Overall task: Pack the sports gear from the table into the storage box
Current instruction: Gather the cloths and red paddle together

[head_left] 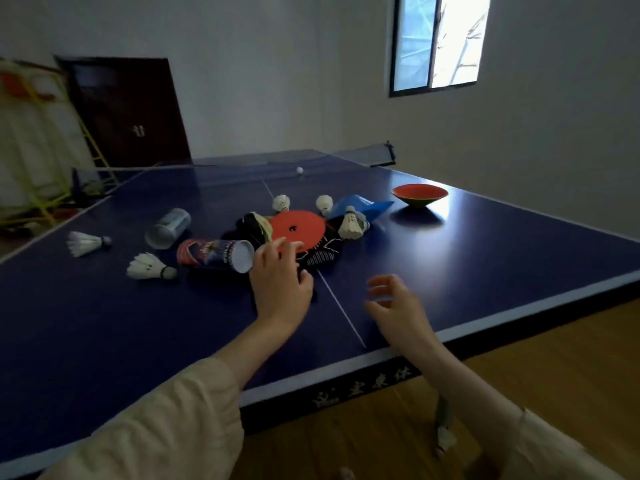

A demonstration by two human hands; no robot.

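Loose, cream-coloured long sleeves are being worn on both arms, with soft folds showing in the fabric. The wrists and forearms are being left bare. The left hand [280,282] and right hand [393,301] are being kept ungloved.

The room is dim, lit only by daylight from the window [440,43] high on the right wall, whose right pane is blown out white. That light throws a pale glare across the blue table [485,244] near the red bowl [419,195], which casts a soft shadow. The right hand [394,303] is motion-blurred. Wide-angle distortion bends the walls and table edges, and fine detail looks soft.
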